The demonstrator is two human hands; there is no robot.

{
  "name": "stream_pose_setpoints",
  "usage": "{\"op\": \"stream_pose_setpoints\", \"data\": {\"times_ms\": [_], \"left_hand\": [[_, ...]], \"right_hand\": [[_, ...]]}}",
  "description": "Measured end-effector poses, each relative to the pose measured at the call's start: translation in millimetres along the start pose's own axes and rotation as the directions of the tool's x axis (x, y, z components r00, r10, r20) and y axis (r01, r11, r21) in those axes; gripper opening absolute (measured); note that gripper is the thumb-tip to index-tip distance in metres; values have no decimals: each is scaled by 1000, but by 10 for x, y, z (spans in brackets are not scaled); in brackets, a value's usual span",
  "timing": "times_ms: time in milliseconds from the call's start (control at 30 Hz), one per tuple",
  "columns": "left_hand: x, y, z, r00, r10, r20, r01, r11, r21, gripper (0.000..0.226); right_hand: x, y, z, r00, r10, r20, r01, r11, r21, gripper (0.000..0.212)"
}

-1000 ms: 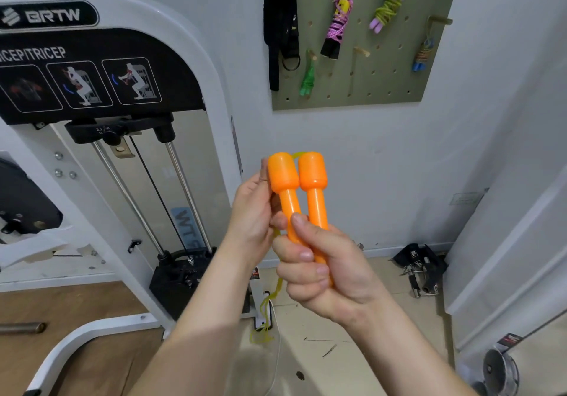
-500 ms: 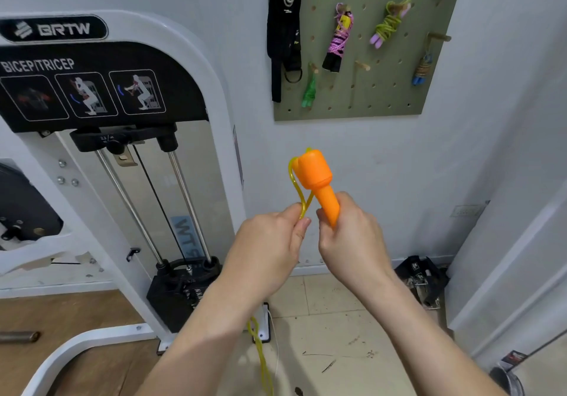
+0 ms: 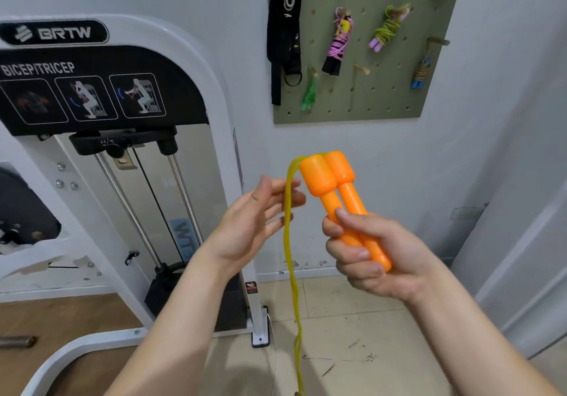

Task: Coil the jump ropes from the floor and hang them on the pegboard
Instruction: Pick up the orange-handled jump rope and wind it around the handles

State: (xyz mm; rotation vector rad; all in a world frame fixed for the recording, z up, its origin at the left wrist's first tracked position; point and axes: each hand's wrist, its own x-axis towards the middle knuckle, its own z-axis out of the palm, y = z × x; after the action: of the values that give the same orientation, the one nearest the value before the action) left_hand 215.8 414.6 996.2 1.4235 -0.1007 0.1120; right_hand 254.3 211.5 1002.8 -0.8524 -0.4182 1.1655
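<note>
Coiling step: your right hand [image 3: 372, 257] grips both orange handles [image 3: 337, 193] tog.; left hand [image 3: 254, 221] spread, fingers against yellow cord [image 3: 288, 242]. Next: catch cord w/ left, wrap round handles.

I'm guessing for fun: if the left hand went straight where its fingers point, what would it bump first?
Probably the yellow rope, hanging right by the left hand; the orange handles lie just beyond. Depth is unclear.

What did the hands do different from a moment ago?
The left hand let go of the yellow rope it was pinching, opened its fingers and drew back to the left. The rope now hangs loose toward the floor. The right hand kept its grip on both orange handles. The pegboard looks the same as before.
</note>
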Motion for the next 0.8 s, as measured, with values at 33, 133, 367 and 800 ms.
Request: {"op": "stream_pose_setpoints", "data": {"times_ms": [33, 133, 367, 800], "left_hand": [[49, 26, 49, 999, 41, 0, -41, 998, -55, 66], [155, 148, 246, 989, 135, -53, -137, 990, -24, 49], [216, 179, 660, 946, -173, -275, 149, 983, -106, 47], [216, -224, 356, 972, 92, 217, -215, -26, 976, 15]], "right_hand": [[18, 54, -8, 997, 6, 82, -9, 999, 35, 26], [65, 213, 54, 952, -43, 303, -14, 983, 183, 19], [269, 315, 419, 945, -238, 223, 99, 860, 501, 10], [392, 326, 5, 539, -526, -658, -13, 776, -631, 25]]}}
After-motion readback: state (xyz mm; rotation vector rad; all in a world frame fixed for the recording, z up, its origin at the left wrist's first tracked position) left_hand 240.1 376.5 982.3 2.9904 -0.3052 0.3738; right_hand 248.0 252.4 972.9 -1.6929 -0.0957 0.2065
